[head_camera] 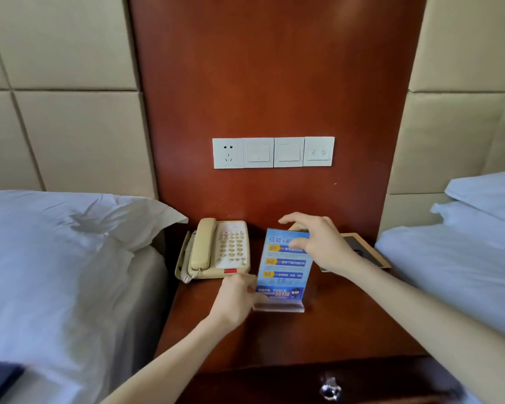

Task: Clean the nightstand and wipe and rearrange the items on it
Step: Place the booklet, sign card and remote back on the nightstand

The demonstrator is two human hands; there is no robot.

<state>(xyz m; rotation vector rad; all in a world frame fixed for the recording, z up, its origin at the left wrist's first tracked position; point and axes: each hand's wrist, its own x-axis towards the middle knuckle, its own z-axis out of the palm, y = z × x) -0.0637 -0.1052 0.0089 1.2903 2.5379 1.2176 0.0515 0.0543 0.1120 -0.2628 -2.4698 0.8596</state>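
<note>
- Sign (283,266) stands upright on the nightstand (303,339), clear base down and blue card facing you, held between your two hands.
- Your left hand (236,301) pinches the sign's lower left edge, thumb against the front; the fingers behind show only as a blur through the clear plastic.
- Your right hand (318,243) grasps the sign's top right corner. The thumb lies across the card's front and the other fingers curl over the top edge. The index finger sticks out above the edge, clear of it.
- Phone (219,249), beige with the handset on its cradle, sits just beyond your left fingertips. Can't tell if they touch.
- Dark framed board (365,252) lies flat just right of your right wrist, partly hidden by it.
- A tan object peeks out behind your right fingers, too hidden to name.
- Switch panel (273,153) is on the wood wall, well above your right fingers.
- White pillow (70,228) is left of your left hand, and white bedding (449,258) right of your right arm.
</note>
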